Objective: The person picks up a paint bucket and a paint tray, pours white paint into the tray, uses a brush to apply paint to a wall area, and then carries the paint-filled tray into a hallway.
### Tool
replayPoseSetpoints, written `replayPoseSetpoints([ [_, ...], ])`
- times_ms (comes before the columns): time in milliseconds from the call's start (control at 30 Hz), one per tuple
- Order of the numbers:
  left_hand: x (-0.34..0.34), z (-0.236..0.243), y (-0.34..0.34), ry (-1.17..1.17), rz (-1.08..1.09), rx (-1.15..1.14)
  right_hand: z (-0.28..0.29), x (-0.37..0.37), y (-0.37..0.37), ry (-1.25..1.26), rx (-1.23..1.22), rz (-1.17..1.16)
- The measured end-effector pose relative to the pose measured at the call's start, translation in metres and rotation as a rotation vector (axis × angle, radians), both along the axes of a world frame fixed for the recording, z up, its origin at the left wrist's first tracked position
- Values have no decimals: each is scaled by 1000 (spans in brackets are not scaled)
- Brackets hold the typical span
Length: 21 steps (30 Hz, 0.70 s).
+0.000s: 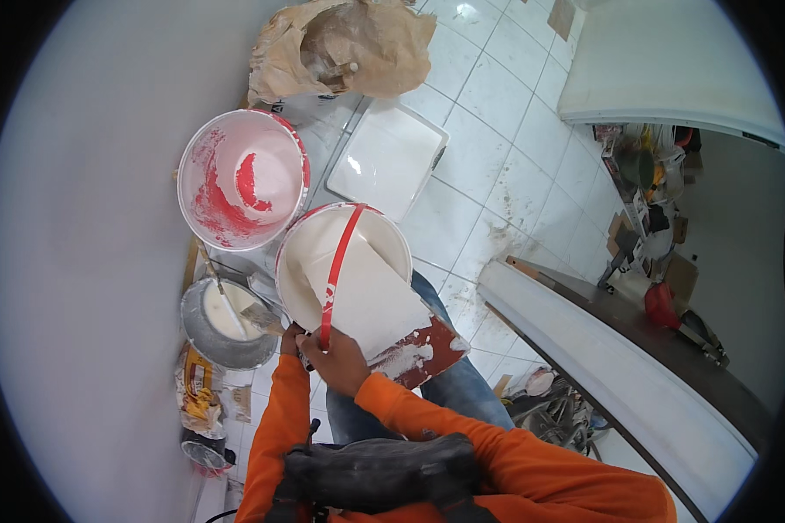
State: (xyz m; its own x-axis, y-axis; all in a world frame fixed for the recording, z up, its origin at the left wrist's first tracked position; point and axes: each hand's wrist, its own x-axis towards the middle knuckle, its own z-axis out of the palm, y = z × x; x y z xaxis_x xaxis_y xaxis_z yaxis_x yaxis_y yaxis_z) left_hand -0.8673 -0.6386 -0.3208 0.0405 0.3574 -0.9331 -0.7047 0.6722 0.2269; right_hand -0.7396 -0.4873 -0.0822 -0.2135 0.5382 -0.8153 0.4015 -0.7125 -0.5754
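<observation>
A white bucket (400,234) stands in front of me, a red strap handle (343,248) arching over its mouth. Lying slantwise across the mouth is a flat red board (440,350), mostly coated in white paste (371,283). My right hand (342,363) is closed at the handle's near end, over the board's edge. Just left of it, my left hand (293,339) is closed and partly hidden. From it a flat brush (262,319), as far as I can tell, reaches over a grey basin (202,329) of creamy white mix (221,312).
A second bucket (196,187), red-stained inside, stands by the left wall. Beyond lie a white tray (388,157) and a crumpled paper sack (392,52). A yellow bag (199,388) sits behind the basin. A white panel edge (584,357) and clutter flank my right.
</observation>
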Motion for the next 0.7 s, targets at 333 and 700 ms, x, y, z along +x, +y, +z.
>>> replayPoseSetpoints([
  [333, 33, 20, -33, -126, 370, -82, -12, 61, -75, -35, -85, 40],
  [700, 36, 90, -66, 143, 396, -174, -22, 29, -105, 280, 27, 300],
])
